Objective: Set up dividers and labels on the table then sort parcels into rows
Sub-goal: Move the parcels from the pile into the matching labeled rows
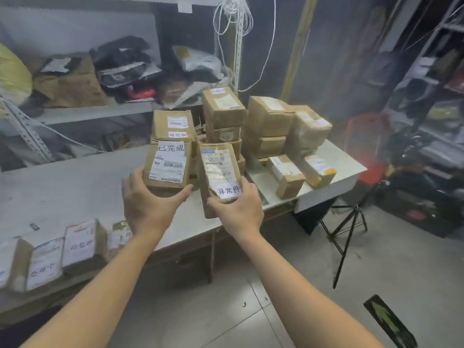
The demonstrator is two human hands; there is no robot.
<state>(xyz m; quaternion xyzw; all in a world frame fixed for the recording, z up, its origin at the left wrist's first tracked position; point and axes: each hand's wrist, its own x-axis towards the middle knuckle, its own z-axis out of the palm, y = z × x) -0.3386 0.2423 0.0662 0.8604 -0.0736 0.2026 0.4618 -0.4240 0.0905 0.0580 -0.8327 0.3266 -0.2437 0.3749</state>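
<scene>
Left hand [148,199]: is gripping a labelled brown parcel [167,169] over the table [75,187].
Right hand [238,204]: is clutching a second parcel [217,169] alongside.

Tiled floor [226,310], metal shelving [100,113], dark wall [331,59]

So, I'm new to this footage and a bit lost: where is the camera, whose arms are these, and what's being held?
There is no machine here: a person works with bare hands. The single picture comes from a camera worn on their head, looking forward and down. The left hand grips a cardboard parcel with a paper label reading 已完成. The right hand grips a second parcel labelled 异常件. Behind them, on the grey table, stands a stack of brown parcels, and a row of labelled parcels sits along the near left edge.
</scene>
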